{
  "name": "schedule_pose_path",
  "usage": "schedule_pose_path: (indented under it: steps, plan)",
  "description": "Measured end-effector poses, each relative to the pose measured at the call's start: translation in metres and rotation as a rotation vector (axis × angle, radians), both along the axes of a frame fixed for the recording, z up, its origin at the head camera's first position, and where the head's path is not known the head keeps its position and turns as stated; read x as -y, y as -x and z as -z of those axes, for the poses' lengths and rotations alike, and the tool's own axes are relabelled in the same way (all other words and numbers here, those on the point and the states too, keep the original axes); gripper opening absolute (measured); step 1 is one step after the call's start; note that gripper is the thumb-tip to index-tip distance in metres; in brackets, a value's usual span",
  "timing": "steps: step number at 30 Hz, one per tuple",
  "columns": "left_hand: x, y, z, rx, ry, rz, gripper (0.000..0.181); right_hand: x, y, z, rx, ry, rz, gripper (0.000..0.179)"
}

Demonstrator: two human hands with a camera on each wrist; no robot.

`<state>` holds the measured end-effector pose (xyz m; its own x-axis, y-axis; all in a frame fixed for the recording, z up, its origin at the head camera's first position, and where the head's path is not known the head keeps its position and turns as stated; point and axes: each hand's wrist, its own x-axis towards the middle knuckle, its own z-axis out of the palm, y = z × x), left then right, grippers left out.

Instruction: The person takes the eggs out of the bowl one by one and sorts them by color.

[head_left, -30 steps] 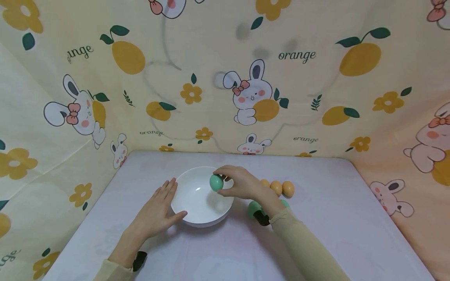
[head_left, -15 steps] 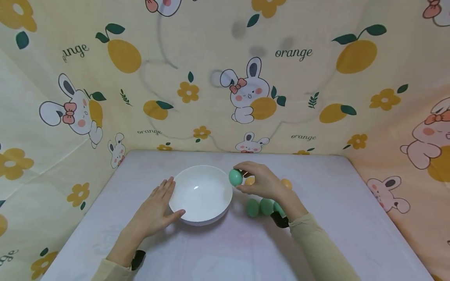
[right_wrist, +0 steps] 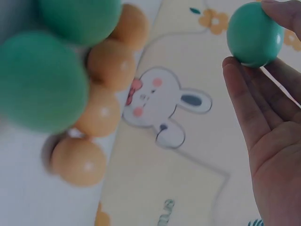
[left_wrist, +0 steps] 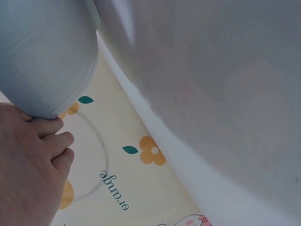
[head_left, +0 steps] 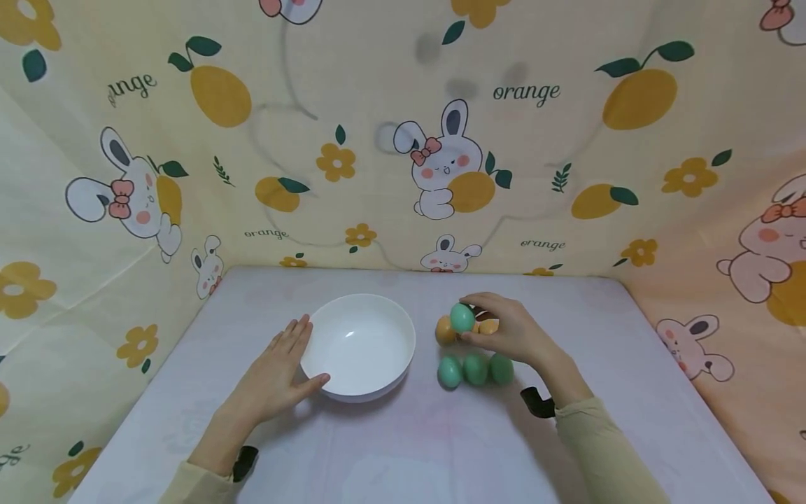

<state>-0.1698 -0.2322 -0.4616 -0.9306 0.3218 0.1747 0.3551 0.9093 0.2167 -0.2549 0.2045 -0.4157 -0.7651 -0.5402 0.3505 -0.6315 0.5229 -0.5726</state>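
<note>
A white bowl (head_left: pixel 362 350) stands on the table left of centre. My left hand (head_left: pixel 271 383) rests against its left side, thumb spread near the front rim; in the left wrist view the fingers touch the bowl's outer wall (left_wrist: pixel 47 56). With thumb and fingertips, my right hand (head_left: pixel 513 332) pinches a green egg (head_left: pixel 462 318) in the air to the right of the bowl. Behind and under it, a row of orange eggs (head_left: pixel 445 330) is partly hidden. Nearer to me lies a row of three green eggs (head_left: pixel 476 369). The right wrist view shows the held green egg (right_wrist: pixel 255 35) at the fingertips.
The table (head_left: pixel 403 448) has a pale cover and ends at a back edge against a patterned curtain (head_left: pixel 371 161) of rabbits and oranges. Curtain also hangs along the left and right sides. A black strap (head_left: pixel 538 403) sits under the right wrist.
My right hand has moved right with the green egg, from over the bowl to above the orange eggs. The row of green eggs is now uncovered. My left hand stays at the bowl.
</note>
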Motion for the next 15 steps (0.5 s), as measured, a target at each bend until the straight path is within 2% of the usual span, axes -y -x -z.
schedule_pose_path:
  steps: [8,15]
  plan:
    - [0.000,0.002,-0.002,0.002,0.003,0.002,0.103,-0.038,-0.008,0.006,-0.005,-0.020,0.077,0.055]
    - [0.000,0.001,-0.001,-0.003,0.000,0.006,0.103,-0.071,-0.014,0.021,-0.014,-0.053,0.131,0.056]
